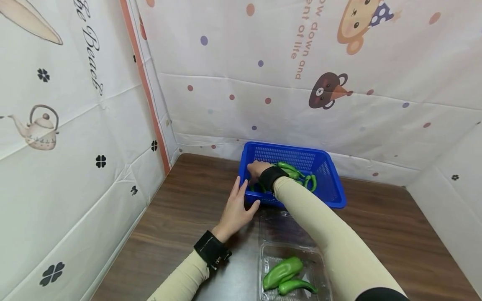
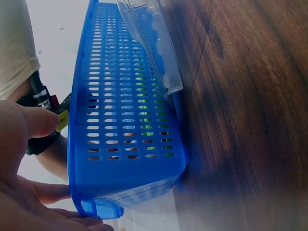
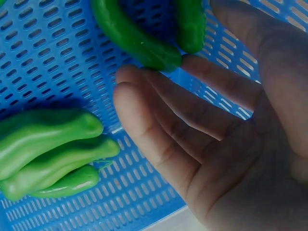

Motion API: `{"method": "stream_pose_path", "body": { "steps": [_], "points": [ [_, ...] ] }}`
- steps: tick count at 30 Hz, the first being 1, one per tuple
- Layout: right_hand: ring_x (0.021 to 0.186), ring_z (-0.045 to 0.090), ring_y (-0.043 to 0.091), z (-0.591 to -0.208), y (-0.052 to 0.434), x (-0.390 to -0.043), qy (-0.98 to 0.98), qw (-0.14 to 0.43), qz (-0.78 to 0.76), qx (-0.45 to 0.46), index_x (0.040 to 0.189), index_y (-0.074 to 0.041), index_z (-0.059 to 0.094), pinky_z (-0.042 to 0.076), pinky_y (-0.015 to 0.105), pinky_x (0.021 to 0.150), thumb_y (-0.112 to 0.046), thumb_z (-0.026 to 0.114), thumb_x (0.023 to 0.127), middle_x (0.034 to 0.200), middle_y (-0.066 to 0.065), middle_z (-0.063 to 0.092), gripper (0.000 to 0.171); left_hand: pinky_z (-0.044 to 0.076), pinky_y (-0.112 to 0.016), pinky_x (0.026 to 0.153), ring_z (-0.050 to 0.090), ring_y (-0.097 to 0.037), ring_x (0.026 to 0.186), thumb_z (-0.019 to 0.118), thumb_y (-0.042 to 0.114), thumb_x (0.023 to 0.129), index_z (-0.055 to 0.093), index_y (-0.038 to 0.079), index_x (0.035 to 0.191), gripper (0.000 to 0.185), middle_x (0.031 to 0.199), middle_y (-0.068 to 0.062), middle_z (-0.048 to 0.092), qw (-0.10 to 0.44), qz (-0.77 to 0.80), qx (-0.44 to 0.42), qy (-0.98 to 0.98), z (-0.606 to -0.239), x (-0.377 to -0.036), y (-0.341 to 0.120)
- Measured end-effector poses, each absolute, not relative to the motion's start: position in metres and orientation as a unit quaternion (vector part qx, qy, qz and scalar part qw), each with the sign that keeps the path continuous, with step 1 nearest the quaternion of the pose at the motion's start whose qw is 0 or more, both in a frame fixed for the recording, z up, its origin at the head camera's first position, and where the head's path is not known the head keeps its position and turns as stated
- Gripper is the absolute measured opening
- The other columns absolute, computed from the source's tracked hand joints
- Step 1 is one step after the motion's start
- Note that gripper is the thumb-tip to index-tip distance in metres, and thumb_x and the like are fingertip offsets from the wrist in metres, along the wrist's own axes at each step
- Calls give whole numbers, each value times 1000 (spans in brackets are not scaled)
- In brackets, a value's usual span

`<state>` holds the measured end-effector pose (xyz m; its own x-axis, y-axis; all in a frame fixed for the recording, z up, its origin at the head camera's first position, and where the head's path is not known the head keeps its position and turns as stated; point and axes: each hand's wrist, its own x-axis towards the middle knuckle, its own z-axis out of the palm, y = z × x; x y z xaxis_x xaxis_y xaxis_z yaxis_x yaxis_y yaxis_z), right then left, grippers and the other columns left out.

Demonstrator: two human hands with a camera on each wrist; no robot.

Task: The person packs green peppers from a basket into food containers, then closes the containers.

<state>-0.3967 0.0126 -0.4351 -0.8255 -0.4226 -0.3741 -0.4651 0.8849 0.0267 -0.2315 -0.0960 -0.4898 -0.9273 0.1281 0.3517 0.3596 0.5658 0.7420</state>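
My right hand (image 1: 257,168) reaches down into a blue plastic basket (image 1: 333,188) at its left end. In the right wrist view its fingers are spread and gently bent, fingertips right at a curved dark green pepper (image 3: 139,45), with nothing in the palm. Lighter green peppers (image 3: 53,149) lie side by side on the basket's slotted floor. My left hand (image 1: 235,211) rests its extended fingers against the rim at the basket's near left corner, thumb apart from them. Several green peppers (image 1: 291,172) show beyond my right wrist in the head view.
A clear plastic box (image 1: 310,267) with green peppers (image 1: 283,271) in it stands nearer to me, its lid (image 1: 276,228) folded back toward the basket. The brown wooden table (image 1: 180,209) ends at white printed curtains (image 1: 226,113) behind and at both sides.
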Motion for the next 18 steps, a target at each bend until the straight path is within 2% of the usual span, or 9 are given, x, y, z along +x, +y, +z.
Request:
{"method": "stream_pose_path", "body": {
  "steps": [8, 11, 15, 18],
  "points": [
    [116, 65, 34, -434, 14, -387, 953, 159, 58, -250, 134, -6, 65, 54, 49, 98, -34, 81, 90, 131, 19, 65, 55, 35, -53, 117, 25, -37, 152, 69, 30, 99, 34, 0, 158, 75, 169, -24, 13, 127, -444, -139, -876, -492, -232, -96],
    [117, 65, 35, -436, 16, -385, 953, 161, 52, -252, 133, -5, 66, 54, 50, 98, -28, 81, 91, 133, 20, 65, 51, 35, -53, 117, 26, -37, 152, 68, 31, 99, 34, 0, 159, 75, 169, -23, 13, 125, -443, -136, -878, -493, -231, -96],
    [114, 65, 34, -437, 20, -386, 951, 164, 41, -258, 128, -5, 68, 55, 49, 97, -18, 78, 92, 130, 19, 66, 40, 35, -52, 117, 27, -36, 152, 68, 32, 99, 33, 1, 159, 76, 169, -22, 13, 121, -444, -131, -878, -493, -230, -97],
    [103, 66, 31, -436, 22, -388, 952, 166, 29, -257, 119, -6, 70, 57, 47, 91, -12, 75, 93, 120, 17, 68, 27, 35, -53, 117, 27, -35, 152, 68, 31, 99, 33, 1, 159, 75, 170, -21, 13, 123, -445, -132, -877, -491, -231, -97]
  ]
}}
